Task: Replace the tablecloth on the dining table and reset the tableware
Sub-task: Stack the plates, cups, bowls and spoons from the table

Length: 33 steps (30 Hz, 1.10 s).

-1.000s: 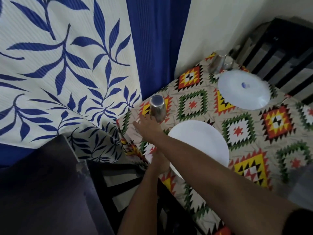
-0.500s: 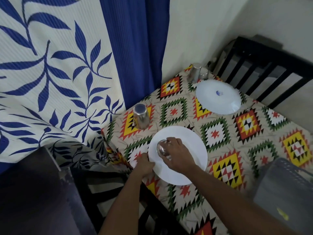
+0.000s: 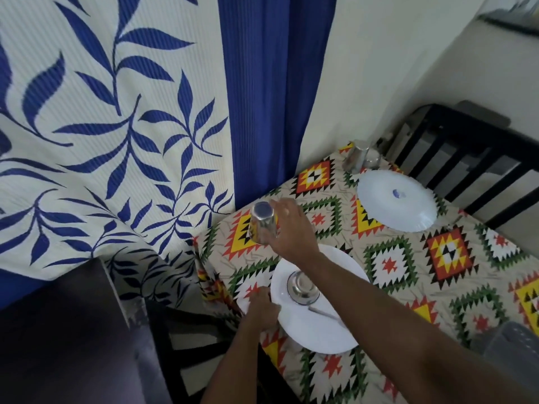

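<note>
Right hand (image 3: 287, 228) wraps its fingers round the inverted steel tumbler (image 3: 262, 227); lift it straight. Left hand (image 3: 262, 309) pinches the plate (image 3: 320, 330) rim, steadying it.

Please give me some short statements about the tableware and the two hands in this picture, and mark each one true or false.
1. The right hand holds an upside-down steel tumbler above the tablecloth. True.
2. A small steel bowl sits on the near white plate. True.
3. The left hand rests on the far plate. False: it touches the left rim of the near plate; nothing touches the far plate.
4. The near plate holds no cutlery. False: a utensil lies on it, beside the bowl.
5. More steel vessels stand behind the far plate. True.
</note>
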{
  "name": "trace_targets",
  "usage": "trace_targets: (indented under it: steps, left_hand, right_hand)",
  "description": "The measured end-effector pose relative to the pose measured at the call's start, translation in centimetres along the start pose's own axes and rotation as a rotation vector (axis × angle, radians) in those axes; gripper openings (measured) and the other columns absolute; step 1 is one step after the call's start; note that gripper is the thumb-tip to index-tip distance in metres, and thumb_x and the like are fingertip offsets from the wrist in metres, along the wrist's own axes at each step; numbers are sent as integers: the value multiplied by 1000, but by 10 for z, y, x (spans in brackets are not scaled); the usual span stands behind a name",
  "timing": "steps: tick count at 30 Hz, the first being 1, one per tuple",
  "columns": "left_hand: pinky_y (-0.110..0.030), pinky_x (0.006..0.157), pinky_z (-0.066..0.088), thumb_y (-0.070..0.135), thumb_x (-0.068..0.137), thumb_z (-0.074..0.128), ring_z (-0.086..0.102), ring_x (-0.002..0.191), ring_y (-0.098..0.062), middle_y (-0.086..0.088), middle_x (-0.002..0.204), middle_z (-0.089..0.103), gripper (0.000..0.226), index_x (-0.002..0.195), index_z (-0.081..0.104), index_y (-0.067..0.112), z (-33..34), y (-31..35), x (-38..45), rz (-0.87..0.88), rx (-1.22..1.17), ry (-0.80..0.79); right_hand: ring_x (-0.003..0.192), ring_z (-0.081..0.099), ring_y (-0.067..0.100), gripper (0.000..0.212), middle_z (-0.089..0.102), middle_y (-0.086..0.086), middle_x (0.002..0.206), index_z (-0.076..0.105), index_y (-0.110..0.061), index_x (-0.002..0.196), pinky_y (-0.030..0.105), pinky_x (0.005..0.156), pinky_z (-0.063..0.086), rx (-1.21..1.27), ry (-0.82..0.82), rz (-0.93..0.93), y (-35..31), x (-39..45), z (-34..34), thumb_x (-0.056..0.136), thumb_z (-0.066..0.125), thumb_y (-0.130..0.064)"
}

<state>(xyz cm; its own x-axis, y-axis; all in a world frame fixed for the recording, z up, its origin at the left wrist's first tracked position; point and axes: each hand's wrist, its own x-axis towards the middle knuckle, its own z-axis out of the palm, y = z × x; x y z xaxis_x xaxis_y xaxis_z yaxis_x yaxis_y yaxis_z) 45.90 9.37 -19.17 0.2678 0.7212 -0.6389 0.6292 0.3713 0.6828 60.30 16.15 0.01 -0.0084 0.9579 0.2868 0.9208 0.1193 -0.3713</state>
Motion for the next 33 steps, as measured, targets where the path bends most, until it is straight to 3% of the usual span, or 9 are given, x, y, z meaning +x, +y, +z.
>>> trace_targets:
  steps: [4,6,9,12,17,21,24,29,33]
  left_hand:
    - [-45,77,59,23,65,51,66,90,-22,-6,95,70,40,97,70,9,-5,18,-17,72,-65,29]
    - [-41,80,58,18,69,52,65,92,-20,-4,99,69,38,101,68,8,-7,33,-36,107,-82,50]
    - [-26,67,49,8,77,54,59,91,-20,-4,96,63,19,94,60,4,-10,39,-41,121,-93,19]
    - [-31,53,33,12,65,50,47,69,-19,-10,71,50,3,67,48,11,-13,45,-45,189,-84,32]
    - [-22,49,21,7,62,47,28,39,-4,10,39,31,28,51,24,17,-18,59,-58,259,-93,31]
    - [-17,46,23,1,70,53,34,38,-3,9,37,36,34,51,30,17,-19,61,-59,204,-55,32]
    - [-21,50,21,12,63,51,29,43,-2,8,47,33,20,57,32,13,-21,57,-57,228,4,21]
    - [-20,53,29,17,64,54,43,60,-14,-8,65,46,11,71,48,12,-24,50,-55,249,12,2]
    - [-25,56,25,20,66,54,39,64,-16,-12,67,42,13,69,45,10,-27,61,-65,196,39,-19]
  right_hand:
    - [134,42,34,78,26,12,154,23,-27,157,50,102,49,33,-309,136,-16,47,20,92,61,-46]
    - [128,51,33,69,34,11,150,32,-24,153,46,101,49,109,-360,173,-11,50,30,93,62,-40]
    - [115,58,25,53,47,6,134,53,-22,135,37,94,50,249,-226,167,4,36,18,87,68,-38]
    - [111,58,18,62,48,-1,134,53,-29,137,33,89,51,248,-56,197,29,5,-11,81,62,-53]
    - [101,62,18,57,51,-6,127,57,-32,134,34,74,58,137,98,218,71,-62,-42,81,63,-49]
    - [101,62,20,56,51,-3,125,56,-29,135,32,69,56,97,84,272,90,-98,-44,83,68,-45]
    - [99,61,23,57,53,1,122,56,-26,133,34,65,58,69,94,302,96,-111,-46,80,66,-43]
    - [104,55,25,60,49,1,122,52,-28,134,41,77,57,-5,19,336,87,-125,-42,77,60,-45]
    - [113,53,22,63,45,-1,128,47,-30,140,38,85,55,36,-17,325,87,-131,-40,84,60,-54]
